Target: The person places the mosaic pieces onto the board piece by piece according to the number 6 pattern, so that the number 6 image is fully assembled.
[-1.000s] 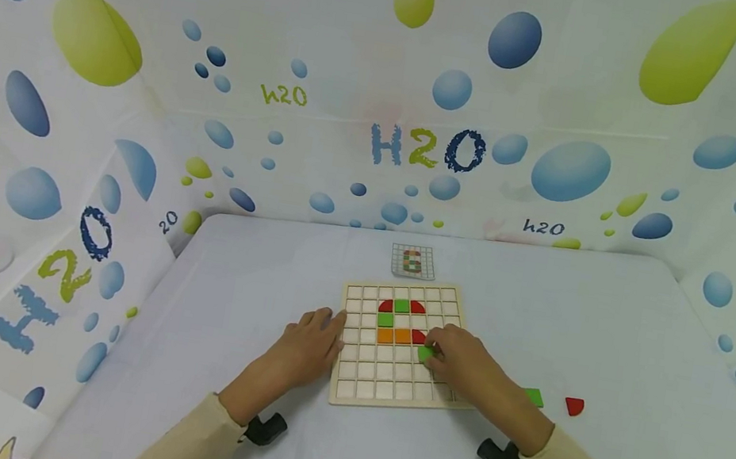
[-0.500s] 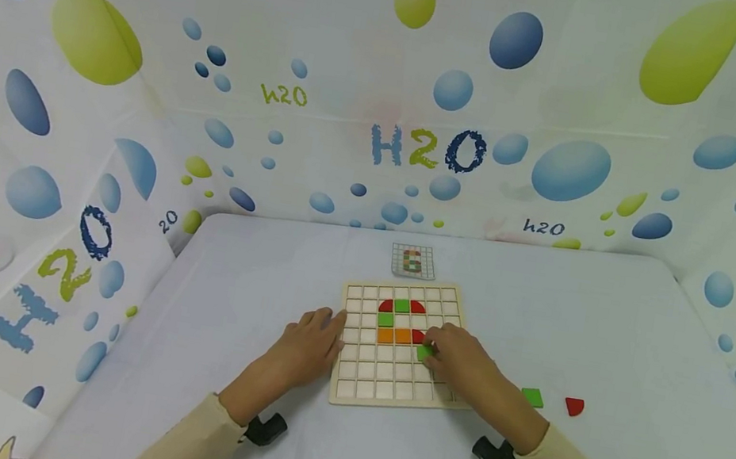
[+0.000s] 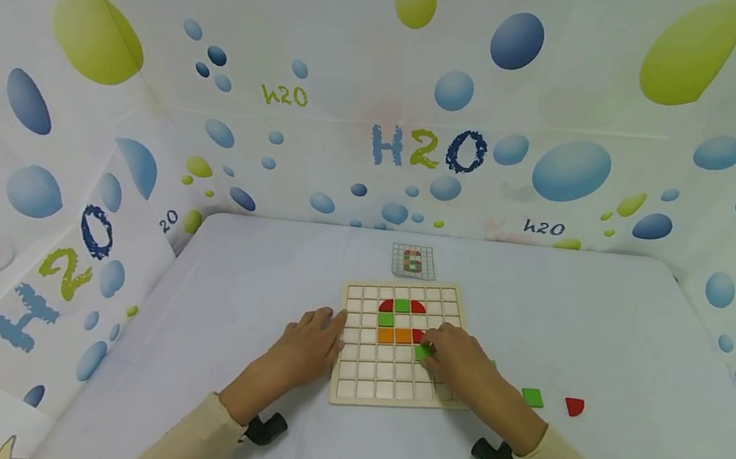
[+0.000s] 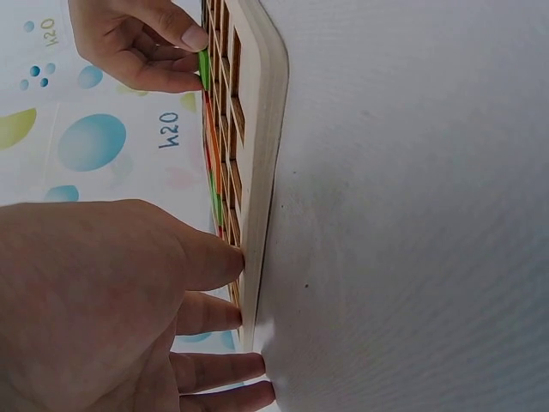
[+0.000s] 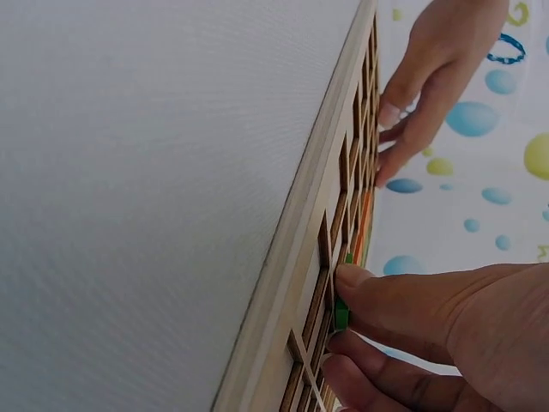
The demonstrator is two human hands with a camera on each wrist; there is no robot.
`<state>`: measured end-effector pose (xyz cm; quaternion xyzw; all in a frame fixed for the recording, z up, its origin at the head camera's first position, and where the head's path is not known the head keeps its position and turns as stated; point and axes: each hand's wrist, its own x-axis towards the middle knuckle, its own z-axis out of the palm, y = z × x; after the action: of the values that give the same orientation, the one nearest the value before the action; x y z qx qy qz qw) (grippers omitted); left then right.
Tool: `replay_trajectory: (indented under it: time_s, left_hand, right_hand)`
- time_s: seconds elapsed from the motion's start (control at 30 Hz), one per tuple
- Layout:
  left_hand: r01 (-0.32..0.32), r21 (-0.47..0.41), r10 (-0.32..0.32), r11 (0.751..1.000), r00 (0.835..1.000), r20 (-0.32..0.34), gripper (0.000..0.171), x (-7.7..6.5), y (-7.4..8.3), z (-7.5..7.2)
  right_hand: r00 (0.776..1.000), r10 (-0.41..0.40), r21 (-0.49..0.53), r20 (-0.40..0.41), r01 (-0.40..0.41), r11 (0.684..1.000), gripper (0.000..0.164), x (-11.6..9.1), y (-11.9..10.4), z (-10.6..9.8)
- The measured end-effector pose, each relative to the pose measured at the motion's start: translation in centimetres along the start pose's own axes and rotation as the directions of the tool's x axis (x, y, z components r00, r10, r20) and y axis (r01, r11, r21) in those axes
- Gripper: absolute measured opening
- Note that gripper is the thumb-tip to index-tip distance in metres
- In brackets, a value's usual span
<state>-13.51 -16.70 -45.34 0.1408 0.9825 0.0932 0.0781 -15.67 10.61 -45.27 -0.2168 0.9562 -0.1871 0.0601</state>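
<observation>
A wooden grid board lies on the white table. My right hand pinches a green square tile between thumb and fingers, low over the grid's right half. In the head view that tile sits just below a red rounded tile, partly covered by the fingertips. Two orange squares, two green squares and two more red rounded tiles fill nearby cells. My left hand rests along the board's left edge, its thumb and extended fingers touching the rim.
Behind the board lies a small pattern card printed with a coloured figure on a grid. A loose green square and a red rounded piece lie right of the board. Another green bit peeks out behind the right wrist.
The green tile in my right hand has shifted slightly left over the board. My right forearm has moved a little left too, uncovering more of the loose green square. My left hand stays put.
</observation>
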Motion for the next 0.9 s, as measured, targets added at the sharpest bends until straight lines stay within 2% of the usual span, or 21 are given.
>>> replay_trajectory:
  time_s: [0.37, 0.9]
  left_hand:
    - [-0.014, 0.003, 0.014, 1.000, 1.000, -0.004, 0.055, 0.04, -0.07, 0.00]
    - [-0.002, 0.004, 0.002, 1.000, 1.000, 0.005, 0.056, 0.23, -0.01, 0.00]
  right_hand:
    - [1.000, -0.008, -0.020, -0.027, 0.007, 1.000, 0.029, -0.12, 0.28, 0.21]
    - [0.993, -0.086, -0.063, -0.076, 0.082, 0.995, 0.031, -0.43, 0.61, 0.36]
